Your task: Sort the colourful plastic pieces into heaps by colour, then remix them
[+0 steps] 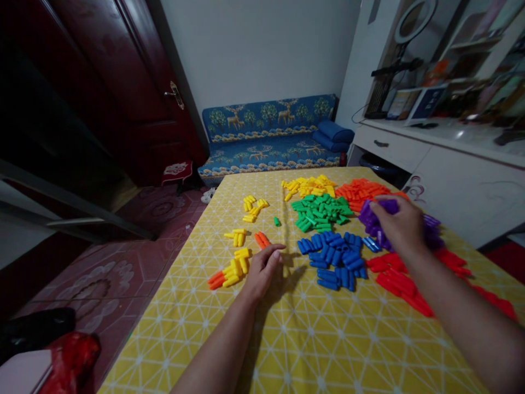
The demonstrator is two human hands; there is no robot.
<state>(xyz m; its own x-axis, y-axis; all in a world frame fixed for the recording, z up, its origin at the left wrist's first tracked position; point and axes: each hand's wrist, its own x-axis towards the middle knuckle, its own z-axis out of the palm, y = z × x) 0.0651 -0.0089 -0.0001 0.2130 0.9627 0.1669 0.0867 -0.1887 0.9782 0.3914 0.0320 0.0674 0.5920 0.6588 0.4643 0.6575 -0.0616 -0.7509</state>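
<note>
My left hand [262, 272] hovers over or rests on the table's middle, its fingers loosely stretched to the right and nothing visible in them. Just beyond it lie two orange plastic tube-like pieces [261, 239]. To its left are yellow pieces [237, 268] with orange ones at their end. My right hand [400, 221] is at the purple heap [371, 221], thumb and fingers curled around a purple piece [388, 206]; the other fingertips are hidden. Blue pieces [334, 254] and red pieces [400, 279] lie close by. A lone green piece [276, 221] sits apart.
A yellow patterned cloth covers the table [287, 339]. Heaps of green [320, 212], yellow [309, 186] and orange-red pieces [365, 191] stand at the far right. Behind are a blue sofa [266, 145], a door [135, 87] and a white cabinet [459, 175].
</note>
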